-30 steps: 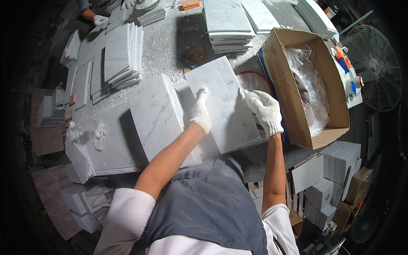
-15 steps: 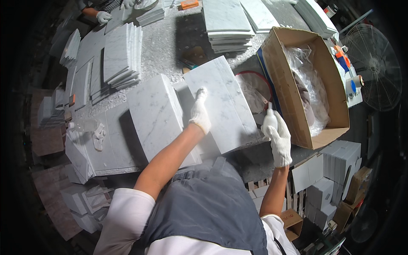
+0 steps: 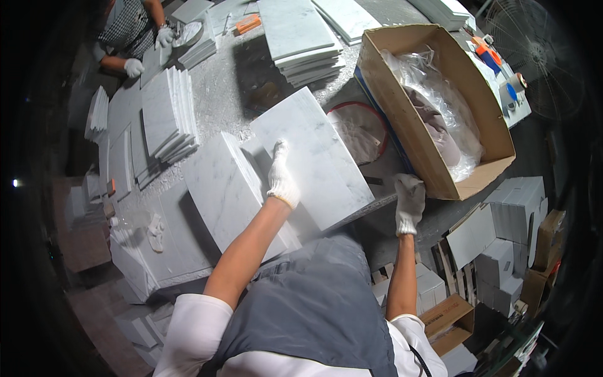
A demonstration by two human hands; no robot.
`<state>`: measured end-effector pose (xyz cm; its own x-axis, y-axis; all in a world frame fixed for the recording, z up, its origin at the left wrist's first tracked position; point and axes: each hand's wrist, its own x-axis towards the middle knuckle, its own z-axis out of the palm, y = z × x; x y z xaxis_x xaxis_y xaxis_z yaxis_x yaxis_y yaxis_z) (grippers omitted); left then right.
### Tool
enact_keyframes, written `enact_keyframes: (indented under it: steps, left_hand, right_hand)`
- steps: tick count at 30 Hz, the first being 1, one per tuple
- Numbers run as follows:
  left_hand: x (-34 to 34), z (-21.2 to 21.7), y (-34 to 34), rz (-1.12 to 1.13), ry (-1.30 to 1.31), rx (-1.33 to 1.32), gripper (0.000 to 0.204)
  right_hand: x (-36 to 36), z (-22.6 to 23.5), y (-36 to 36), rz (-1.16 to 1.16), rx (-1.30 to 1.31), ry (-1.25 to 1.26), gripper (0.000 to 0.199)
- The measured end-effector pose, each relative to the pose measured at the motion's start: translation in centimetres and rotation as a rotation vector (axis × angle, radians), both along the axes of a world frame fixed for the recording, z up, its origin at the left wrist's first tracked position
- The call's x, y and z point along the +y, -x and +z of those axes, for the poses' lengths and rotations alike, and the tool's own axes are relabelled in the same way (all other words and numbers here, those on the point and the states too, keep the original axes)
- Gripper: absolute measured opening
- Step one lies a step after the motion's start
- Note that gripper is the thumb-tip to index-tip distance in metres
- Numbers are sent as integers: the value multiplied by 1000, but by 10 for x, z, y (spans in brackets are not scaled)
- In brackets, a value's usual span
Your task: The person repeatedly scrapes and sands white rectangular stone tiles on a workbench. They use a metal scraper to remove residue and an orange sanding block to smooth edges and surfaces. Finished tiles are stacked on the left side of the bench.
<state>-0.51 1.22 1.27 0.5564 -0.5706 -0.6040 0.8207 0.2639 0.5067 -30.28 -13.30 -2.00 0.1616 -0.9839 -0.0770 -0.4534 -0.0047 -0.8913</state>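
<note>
Your right hand, in a white glove, is hovering just beside the near corner of the carton, fingers bunched (whether they are holding something, I cannot tell). Your left hand, also gloved, is resting narrow upon the tile, not grasping around it. This tile is lying before you, between the stack and the carton, where clear plastic is sitting. Farther, a pile is standing; at far left, a co-worker is standing too.

A rectangular white slab, faintly grey-veined, lies turned diagonally beneath the gloved left hand.
</note>
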Motion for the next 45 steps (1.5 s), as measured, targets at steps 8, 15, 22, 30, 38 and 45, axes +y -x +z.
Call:
enact_keyframes:
  steps: [8, 15, 22, 30, 38, 45]
  left_hand:
    - [9, 25, -5, -2, -71, -6, 70]
    - [15, 42, -7, 7, -112, -66, 69]
    - [19, 55, -8, 10, -147, -67, 69]
    - [23, 58, -4, -68, -266, -78, 67]
    - [25, 86, -2, -181, -489, -210, 65]
    - [27, 96, -12, -233, -414, -306, 49]
  right_hand:
    - [8, 19, -32, -82, 374, 124, 39]
    - [10, 5, -27, -205, 410, 6, 51]
    - [38, 52, -20, -215, 74, -2, 44]
    - [27, 104, -74, 164, -54, 253, 43]
    - [-33, 102, -138, 421, 542, 205, 26]
    - [-21, 115, -116, 237, 211, 279, 26]
